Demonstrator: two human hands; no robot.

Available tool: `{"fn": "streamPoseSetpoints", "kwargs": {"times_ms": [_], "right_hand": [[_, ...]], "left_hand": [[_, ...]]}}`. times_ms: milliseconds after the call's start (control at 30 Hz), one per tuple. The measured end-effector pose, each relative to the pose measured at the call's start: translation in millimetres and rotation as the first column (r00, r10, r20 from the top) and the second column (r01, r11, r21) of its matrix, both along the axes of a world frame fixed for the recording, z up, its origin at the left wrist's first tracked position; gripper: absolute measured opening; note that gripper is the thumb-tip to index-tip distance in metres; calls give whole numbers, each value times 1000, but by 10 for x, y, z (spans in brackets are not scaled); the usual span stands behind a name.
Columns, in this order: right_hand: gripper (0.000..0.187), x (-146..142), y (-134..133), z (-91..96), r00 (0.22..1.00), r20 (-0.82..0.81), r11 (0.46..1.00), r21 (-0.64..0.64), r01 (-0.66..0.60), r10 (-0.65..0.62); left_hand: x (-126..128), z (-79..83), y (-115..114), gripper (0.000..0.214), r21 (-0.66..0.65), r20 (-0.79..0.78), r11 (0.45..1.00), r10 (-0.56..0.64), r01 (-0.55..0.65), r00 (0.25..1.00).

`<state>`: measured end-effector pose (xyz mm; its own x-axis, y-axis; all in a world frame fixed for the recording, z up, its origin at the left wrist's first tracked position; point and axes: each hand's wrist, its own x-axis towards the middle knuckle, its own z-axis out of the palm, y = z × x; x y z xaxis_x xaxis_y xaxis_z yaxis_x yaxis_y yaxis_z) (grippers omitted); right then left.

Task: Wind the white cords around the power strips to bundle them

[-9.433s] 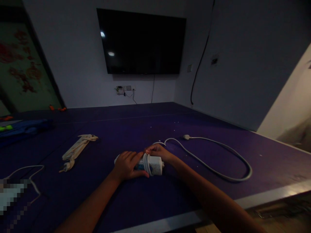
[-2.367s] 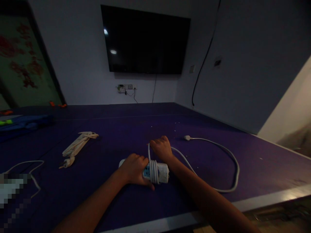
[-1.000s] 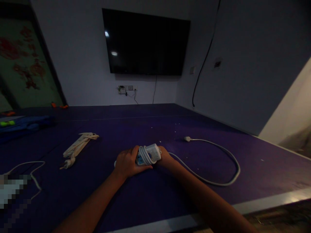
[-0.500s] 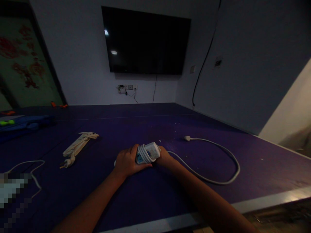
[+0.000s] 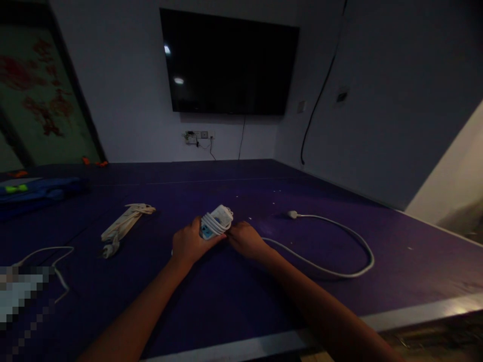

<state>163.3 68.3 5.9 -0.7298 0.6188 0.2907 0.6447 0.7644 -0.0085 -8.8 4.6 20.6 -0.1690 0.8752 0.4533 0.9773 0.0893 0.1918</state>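
Note:
My left hand [image 5: 188,241] is wrapped round a white power strip [image 5: 225,216] with a blue label, lifted above the purple surface. Several turns of white cord [image 5: 213,223] are wound about it. Close to its right end, my right hand [image 5: 244,240] is closed on the cord, though its fingertips are partly hidden. From behind my right wrist the loose cord [image 5: 354,275] runs out in a wide curve. It ends in a white plug [image 5: 292,214] lying on the surface.
Another power strip [image 5: 123,223], its cord bound round it, lies to the left. A thin white cable [image 5: 56,264] is near a pixelated patch. Blue cloth [image 5: 45,191] lies far left. A television [image 5: 230,65] hangs on the wall. The purple surface [image 5: 211,311] has a pale front edge.
The power strip has moved up and left with my left hand, its right end tilting higher. My right hand has moved slightly left, out from behind the strip.

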Motion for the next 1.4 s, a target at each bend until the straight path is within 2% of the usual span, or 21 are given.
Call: {"fn": "streamPoseSetpoints", "kwargs": {"times_ms": [133,333,433,567,767,933,1067,1167,1400], "right_hand": [[28,-5,-54,18,998,-31,995,-90,49,-52],[26,35,-104,71,992,5,985,-117,126,-126],[24,21,-137,99,991,46,987,-92,133,-129],[27,-28,-190,110,995,67,997,11,70,-71],[29,-4,-225,108,999,27,981,191,-29,24],[25,21,-174,30,997,-41,920,388,-50,71],[22,39,-154,3,989,-83,876,478,-65,119],[22,60,-155,25,987,-117,875,482,-41,111],[27,85,-180,72,992,-112,936,352,-6,49]], "left_hand": [[-33,43,25,80,-51,2,997,59,-59,998],[-160,94,82,84,-101,-5,980,170,-170,985],[-272,101,127,84,-110,7,964,246,-243,969],[-350,89,160,86,-122,-1,955,271,-269,963],[-290,92,148,81,-205,-63,964,163,-173,985],[-149,62,108,69,-267,-115,963,13,-44,993],[-63,23,86,64,-295,-136,954,-95,51,986],[-25,23,77,68,-318,-135,943,-145,95,980],[51,29,57,84,-352,-127,919,-231,174,965]]}}
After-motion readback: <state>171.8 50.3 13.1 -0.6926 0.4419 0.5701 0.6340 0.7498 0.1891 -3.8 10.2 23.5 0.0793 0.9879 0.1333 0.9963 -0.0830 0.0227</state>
